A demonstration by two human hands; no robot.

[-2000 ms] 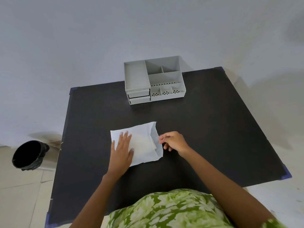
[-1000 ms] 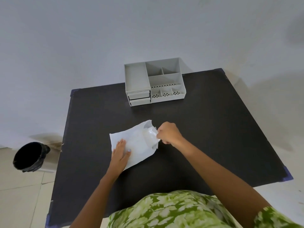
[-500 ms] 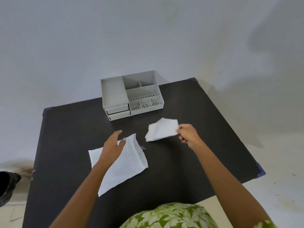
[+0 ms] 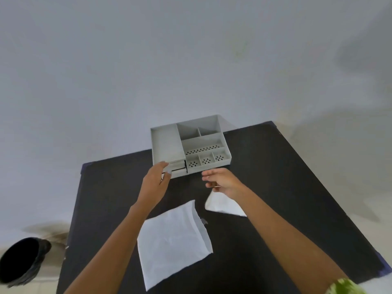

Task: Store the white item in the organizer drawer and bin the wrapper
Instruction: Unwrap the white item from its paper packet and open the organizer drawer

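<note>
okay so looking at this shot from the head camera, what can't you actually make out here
- Drawer fronts of the organizer: the left hand covers them; how far a drawer is open is unclear.
- White item: partly under the right hand and forearm; its full shape is hidden.
- Bin: cut by the left edge; inside only black.
- Wrapper: whether anything remains inside.

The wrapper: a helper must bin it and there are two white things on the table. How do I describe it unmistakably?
On the black table, in front of the grey organizer, two white pieces lie. The wrapper is the larger, flat, square sheet nearest the person, between the forearms. The white item is smaller, partly hidden under the right forearm.
</note>
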